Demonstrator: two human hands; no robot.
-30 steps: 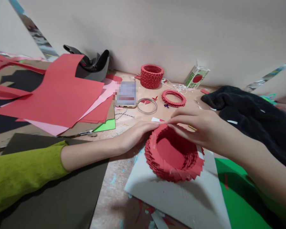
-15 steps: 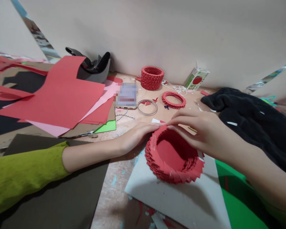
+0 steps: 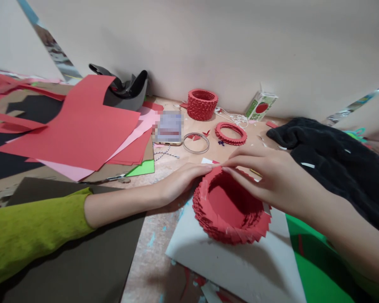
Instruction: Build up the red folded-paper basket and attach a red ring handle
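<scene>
A round red folded-paper basket (image 3: 232, 231) with stepped, overlapping walls and a flat red bottom stands on a white board (image 3: 240, 269). At its far left rim my left hand (image 3: 185, 179) is closed, the thumb and fingertips pressed to the paper edge. My right hand (image 3: 262, 170) arches over the far right rim, its fingertips pinching the same stretch of edge beside the left fingers. Small strips of clear tape show on the rim. The far outer wall is hidden behind my hands.
Behind lie a red paper ring (image 3: 230, 133), a taller red paper cylinder (image 3: 202, 104), a tape ring (image 3: 196, 143), a phone (image 3: 169, 128) and a drink carton (image 3: 261, 104). Red paper sheets (image 3: 82, 122) cover the left; a black cloth (image 3: 328, 164) lies right.
Both hands keep their hold at the far rim, with hardly any finger movement. The whole view has shifted very slightly.
</scene>
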